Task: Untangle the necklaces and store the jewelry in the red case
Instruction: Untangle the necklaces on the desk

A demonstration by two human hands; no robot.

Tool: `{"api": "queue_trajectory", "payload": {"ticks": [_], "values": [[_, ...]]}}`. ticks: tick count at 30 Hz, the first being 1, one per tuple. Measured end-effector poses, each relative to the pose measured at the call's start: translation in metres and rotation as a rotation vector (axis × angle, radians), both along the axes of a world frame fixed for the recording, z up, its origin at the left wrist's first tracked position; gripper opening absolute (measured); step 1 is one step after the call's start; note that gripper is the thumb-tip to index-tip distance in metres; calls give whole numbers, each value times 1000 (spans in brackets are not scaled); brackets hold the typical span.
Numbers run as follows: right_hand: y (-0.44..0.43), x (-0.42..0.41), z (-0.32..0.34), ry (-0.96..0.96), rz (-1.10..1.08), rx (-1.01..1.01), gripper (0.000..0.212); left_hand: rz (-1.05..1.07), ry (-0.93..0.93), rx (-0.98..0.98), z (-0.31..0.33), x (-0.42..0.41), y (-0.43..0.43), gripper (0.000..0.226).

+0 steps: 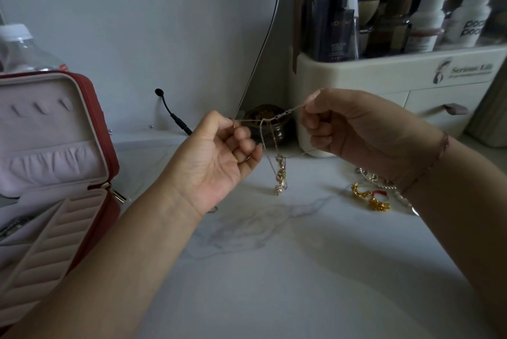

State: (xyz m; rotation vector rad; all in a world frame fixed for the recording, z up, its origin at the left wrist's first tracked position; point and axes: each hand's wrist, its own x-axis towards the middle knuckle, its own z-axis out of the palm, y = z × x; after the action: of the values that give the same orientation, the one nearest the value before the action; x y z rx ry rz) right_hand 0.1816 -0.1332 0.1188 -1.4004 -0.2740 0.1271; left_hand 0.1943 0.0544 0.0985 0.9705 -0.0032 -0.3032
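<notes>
Head view: the necklaces (280, 172) hang in mid-air at centre, above the table (274, 256), as a knot of thin silver and gold strands. A short beaded run is stretched level between the two hands. The rest drops from it to a small gold cluster that nearly reaches the marble. The left hand (219, 157) pinches the left end between thumb and forefinger, palm up, its other fingers loosely curled. The right hand (356, 130) pinches the right end in the same way, its other fingers folded into the palm.

The step in hand looks like the untangling itself. To do it well, I would ease the pull, since a taut chain probably tightens the knot. It would be better to lower the cluster onto the table and spread the strands flat. Then tease one loop open with the fingertips and feed a clasp end back through it. The links look fine and could kink if tugged.

To the right, by the right wrist, lie gold earrings (369, 197) and a silver chain (370, 175), not yet stored. The red case (109, 146) stands open at the left edge, with its ring rolls near and its lid pocket far. Something dark lies in a near compartment, too blurred to name. Behind the stretched run sits a dark jar (282, 134).
</notes>
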Motion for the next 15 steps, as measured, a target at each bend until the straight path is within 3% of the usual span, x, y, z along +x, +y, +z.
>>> {"api": "queue_trajectory", "payload": {"ticks": [4, 10, 15], "values": [[-2, -1, 1, 54, 54, 29, 33, 8, -22, 188, -3, 1, 1, 19], [-6, -3, 5, 63, 178, 144, 13, 38, -142, 529, -6, -1, 0, 27], [-8, -2, 7, 57, 191, 238, 21, 66, -232, 810, -9, -3, -1, 36]]}}
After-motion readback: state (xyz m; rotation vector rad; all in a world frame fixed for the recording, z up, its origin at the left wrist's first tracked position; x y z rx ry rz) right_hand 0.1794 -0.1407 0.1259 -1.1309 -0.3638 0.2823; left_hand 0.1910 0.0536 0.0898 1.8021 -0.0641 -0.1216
